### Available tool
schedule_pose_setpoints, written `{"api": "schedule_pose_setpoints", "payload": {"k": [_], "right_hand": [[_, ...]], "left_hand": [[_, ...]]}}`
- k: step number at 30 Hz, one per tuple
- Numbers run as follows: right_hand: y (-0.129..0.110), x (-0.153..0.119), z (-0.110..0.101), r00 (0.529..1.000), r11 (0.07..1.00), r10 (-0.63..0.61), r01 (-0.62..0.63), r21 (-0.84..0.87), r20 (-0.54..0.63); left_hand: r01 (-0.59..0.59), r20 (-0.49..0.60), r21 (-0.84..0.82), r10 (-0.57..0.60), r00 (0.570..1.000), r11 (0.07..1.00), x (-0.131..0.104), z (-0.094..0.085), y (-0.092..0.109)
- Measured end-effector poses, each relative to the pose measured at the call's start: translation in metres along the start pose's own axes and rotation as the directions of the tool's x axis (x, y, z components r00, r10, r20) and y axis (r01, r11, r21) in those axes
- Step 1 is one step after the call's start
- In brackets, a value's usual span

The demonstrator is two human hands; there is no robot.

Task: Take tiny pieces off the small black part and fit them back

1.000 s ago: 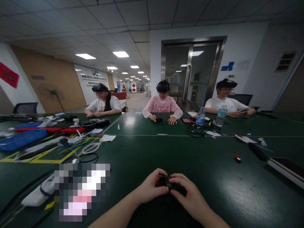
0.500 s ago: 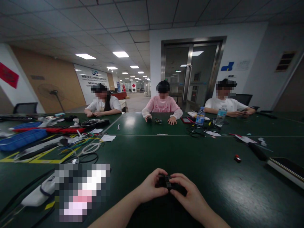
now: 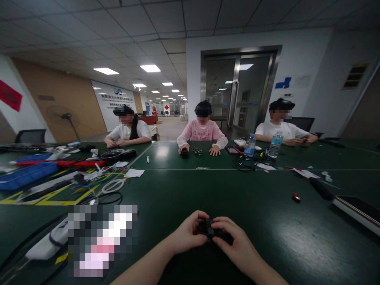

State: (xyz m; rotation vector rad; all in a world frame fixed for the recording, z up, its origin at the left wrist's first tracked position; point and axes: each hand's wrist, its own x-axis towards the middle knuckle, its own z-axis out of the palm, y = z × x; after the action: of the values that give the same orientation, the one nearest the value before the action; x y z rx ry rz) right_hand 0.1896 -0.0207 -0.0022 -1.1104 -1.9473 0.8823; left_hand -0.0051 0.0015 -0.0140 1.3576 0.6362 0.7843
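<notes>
Both my hands are closed around a small black blocky object (image 3: pixel 209 228) just above the green table (image 3: pixel 166 190), near its front edge. My left hand (image 3: pixel 190 233) grips its left side between thumb and fingers. My right hand (image 3: pixel 233 239) pinches the other side, thumb below and fingers on top. Square segments show on the object's face, but its exact kind is unclear in the dark. Parts of it are hidden behind my fingers.
To the left lie a pixelated flat item (image 3: pixel 102 241), a white power strip (image 3: pixel 47 241), cables and a blue tray (image 3: pixel 29 175). Rightward are a small red-and-black item (image 3: pixel 296 197) and a box-like item (image 3: pixel 358 211). Bottles (image 3: pixel 276 145) and three seated people are across the table.
My hands stay in nearly the same place on the black object, which seems slightly turned. The person opposite in pink has tilted the dark item under one hand a little.
</notes>
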Motion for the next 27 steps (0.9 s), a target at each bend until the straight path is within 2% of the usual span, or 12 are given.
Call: {"api": "schedule_pose_setpoints", "payload": {"k": [12, 27], "right_hand": [[0.0012, 0.0006, 0.0001, 1.0, 1.0, 0.003, -0.003, -0.01, 0.002], [-0.0014, -0.0003, -0.0019, 1.0, 0.999, -0.014, 0.015, -0.031, 0.008]], "left_hand": [[0.033, 0.008, -0.023, -0.032, 0.999, 0.999, -0.001, -0.0001, 0.0037], [0.016, -0.014, -0.061, -0.017, 1.0, 0.998, -0.0016, 0.002, 0.0037]]}}
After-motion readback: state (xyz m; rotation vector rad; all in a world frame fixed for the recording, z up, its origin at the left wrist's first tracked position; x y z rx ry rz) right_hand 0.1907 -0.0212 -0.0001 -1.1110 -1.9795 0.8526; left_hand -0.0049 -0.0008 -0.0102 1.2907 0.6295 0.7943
